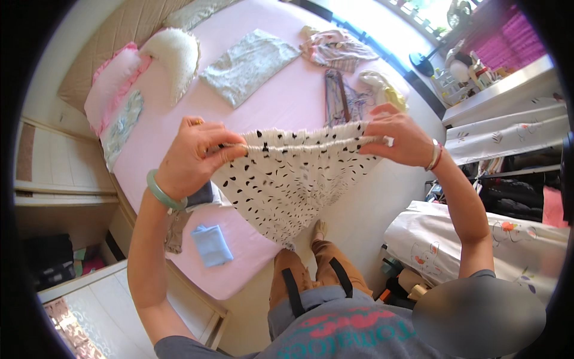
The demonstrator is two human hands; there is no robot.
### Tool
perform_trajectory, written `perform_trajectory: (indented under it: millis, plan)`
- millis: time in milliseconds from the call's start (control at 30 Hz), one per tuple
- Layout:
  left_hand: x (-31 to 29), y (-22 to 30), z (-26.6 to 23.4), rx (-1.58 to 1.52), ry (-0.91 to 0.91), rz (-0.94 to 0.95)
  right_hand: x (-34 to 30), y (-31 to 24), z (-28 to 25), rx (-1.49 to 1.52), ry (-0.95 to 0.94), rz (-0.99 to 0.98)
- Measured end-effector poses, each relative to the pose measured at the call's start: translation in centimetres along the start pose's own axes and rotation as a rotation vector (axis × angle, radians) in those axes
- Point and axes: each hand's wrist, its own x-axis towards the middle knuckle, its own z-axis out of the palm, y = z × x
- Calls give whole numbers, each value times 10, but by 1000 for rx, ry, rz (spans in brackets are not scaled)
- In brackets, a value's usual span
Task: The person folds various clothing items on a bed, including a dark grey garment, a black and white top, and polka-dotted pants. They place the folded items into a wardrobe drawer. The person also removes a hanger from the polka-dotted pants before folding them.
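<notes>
A white garment (287, 185) with black spots hangs in front of me, stretched at its gathered elastic waistband. I cannot tell if it is trousers or a skirt. My left hand (200, 149) pinches one end of the waistband, thumb against fingers. The other end is gripped by my right hand (402, 136), with a small white bit showing by the fingers. Below the band the cloth narrows to a bunched end near my legs. Beyond it spreads a bed (179, 137) with a pink sheet. A folded blue cloth (211, 245) lies on the bed's near part.
On the bed are a grey-green pillow (251, 67), a curved cream cushion (173, 57), a pink frilled pillow (116, 81) and several loose clothes (338, 49). Open cupboard shelves (66, 197) stand left. Curtained shelving (472, 239) is at the right.
</notes>
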Motion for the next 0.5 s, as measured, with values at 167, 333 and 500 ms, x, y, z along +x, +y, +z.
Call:
perform_trajectory:
  millis: [167, 333, 500]
  plan:
    - [39, 64, -53, 144, 201, 215, -31, -36, -109, -250, 277, -132]
    - [57, 124, -101, 453, 303, 370, -56, -66, -182, -473, 361, -118]
    - [65, 156, -146, 615, 457, 521, -65, -87, -227, -692, 519, -194]
